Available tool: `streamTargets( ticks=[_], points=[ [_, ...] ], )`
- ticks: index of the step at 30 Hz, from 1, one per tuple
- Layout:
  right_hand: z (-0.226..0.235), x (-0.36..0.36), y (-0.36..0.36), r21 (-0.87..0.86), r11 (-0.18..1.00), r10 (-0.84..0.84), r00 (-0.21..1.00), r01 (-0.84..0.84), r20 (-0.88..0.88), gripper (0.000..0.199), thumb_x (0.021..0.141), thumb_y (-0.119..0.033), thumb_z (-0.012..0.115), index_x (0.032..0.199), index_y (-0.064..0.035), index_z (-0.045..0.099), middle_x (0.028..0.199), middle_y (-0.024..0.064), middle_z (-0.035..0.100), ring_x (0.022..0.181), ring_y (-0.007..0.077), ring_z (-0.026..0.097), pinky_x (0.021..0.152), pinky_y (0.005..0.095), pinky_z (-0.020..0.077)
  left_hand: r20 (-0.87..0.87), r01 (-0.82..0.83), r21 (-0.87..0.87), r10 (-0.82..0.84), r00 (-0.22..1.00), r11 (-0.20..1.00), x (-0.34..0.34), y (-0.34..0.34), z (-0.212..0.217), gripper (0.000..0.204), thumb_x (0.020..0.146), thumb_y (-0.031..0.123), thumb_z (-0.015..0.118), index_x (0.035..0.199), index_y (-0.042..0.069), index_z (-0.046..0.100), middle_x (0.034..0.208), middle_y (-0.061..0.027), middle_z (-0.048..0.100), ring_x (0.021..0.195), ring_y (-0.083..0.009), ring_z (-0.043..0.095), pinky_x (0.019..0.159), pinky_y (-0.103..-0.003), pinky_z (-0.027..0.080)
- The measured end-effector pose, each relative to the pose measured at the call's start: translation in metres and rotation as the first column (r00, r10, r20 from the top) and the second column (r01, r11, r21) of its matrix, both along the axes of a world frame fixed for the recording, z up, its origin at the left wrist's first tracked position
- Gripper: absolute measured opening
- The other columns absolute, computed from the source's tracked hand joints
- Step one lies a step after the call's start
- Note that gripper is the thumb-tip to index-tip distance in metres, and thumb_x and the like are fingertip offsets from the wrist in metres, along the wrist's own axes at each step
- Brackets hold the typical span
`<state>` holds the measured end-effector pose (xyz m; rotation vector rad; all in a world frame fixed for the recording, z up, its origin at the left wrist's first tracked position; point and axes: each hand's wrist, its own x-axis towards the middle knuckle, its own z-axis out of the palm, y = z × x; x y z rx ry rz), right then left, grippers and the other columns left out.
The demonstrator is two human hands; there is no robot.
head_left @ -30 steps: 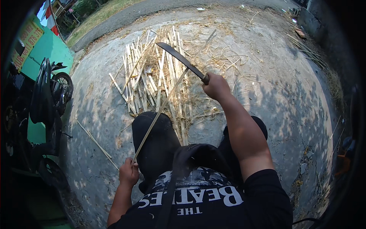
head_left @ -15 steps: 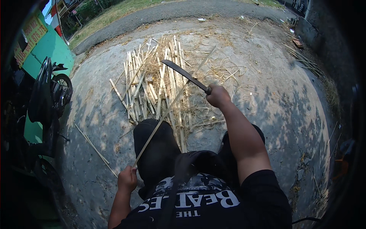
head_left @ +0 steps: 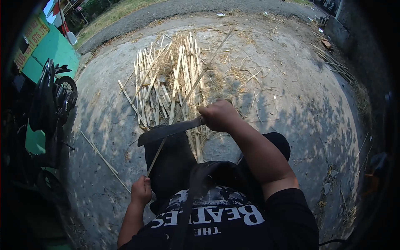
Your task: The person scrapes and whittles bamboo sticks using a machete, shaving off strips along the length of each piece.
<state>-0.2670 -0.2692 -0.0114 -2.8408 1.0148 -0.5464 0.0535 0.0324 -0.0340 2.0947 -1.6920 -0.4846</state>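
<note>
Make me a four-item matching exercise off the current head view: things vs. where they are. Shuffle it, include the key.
Things
1. machete
2. long thin strip
3. pile of pale strips
4. motorcycle

Places
A. lying on the ground, ahead of the person
B. gripped by its near end in the left hand
C. standing at the picture's left side
D. held by its handle in the right hand

Pairs: 1-D, 2-B, 3-A, 4-C
</note>
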Motion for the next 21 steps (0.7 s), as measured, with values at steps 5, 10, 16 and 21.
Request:
streamTargets(
  ticks=[5, 10, 16, 21],
  points=[
    [-0.01, -0.05, -0.042, 0.169, 0.868, -0.492, 0.855, 0.467, 0.164, 0.012, 0.09, -0.021, 0.064, 0.089, -0.0088, 0.064, 0.076, 0.0151, 0.07, 0.073, 0.0375, 0.07, 0.075, 0.0521, 0.054, 0.04, 0.016, -0.028, -0.015, 0.999, 0.999, 0.015, 0.008, -0.008, 0.041, 0.107, 0.035, 0.045, 0.085, 0.001, 0.053, 0.07, -0.0274, 0.058, 0.073, -0.0544, 0.058, 0.06, -0.057, 0.042],
    [-0.011, -0.044, -0.039, 0.36, 0.75, -0.627, 0.769, 0.554, 0.125, 0.017, 0.088, -0.023, 0.067, 0.097, -0.0081, 0.065, 0.09, 0.0212, 0.071, 0.088, 0.041, 0.07, 0.079, 0.0533, 0.0552, 0.038, 0.013, -0.004, -0.012, 0.999, 1.0, 0.013, 0.006, -0.007, 0.039, 0.107, 0.032, 0.046, 0.084, 0.001, 0.053, 0.07, -0.0275, 0.057, 0.073, -0.0545, 0.058, 0.061, -0.057, 0.042],
    [0.018, -0.061, -0.037, 0.323, 0.843, -0.509, 0.834, 0.431, 0.215, 0.019, 0.082, -0.021, 0.07, 0.097, -0.0094, 0.066, 0.082, 0.0186, 0.071, 0.083, 0.0396, 0.071, 0.078, 0.0517, 0.0555, -0.061, -0.028, -0.001, 0.028, 0.998, 1.0, 0.009, 0.004, -0.006, 0.04, 0.107, 0.032, 0.048, 0.083, 0.0, 0.052, 0.07, -0.0279, 0.057, 0.074, -0.0542, 0.058, 0.06, -0.054, 0.043],
    [0.037, -0.079, -0.044, 0.136, 0.854, -0.516, 0.853, 0.503, 0.081, 0.021, 0.083, -0.03, 0.074, 0.09, -0.0111, 0.067, 0.079, 0.016, 0.07, 0.078, 0.0367, 0.07, 0.074, 0.0476, 0.0556, -0.176, -0.015, 0.005, 0.016, 0.984, 1.0, 0.019, 0.009, -0.005, 0.041, 0.107, 0.033, 0.049, 0.083, -0.001, 0.051, 0.066, -0.0257, 0.055, 0.065, -0.049, 0.058, 0.057, -0.049, 0.042]
  ],
)
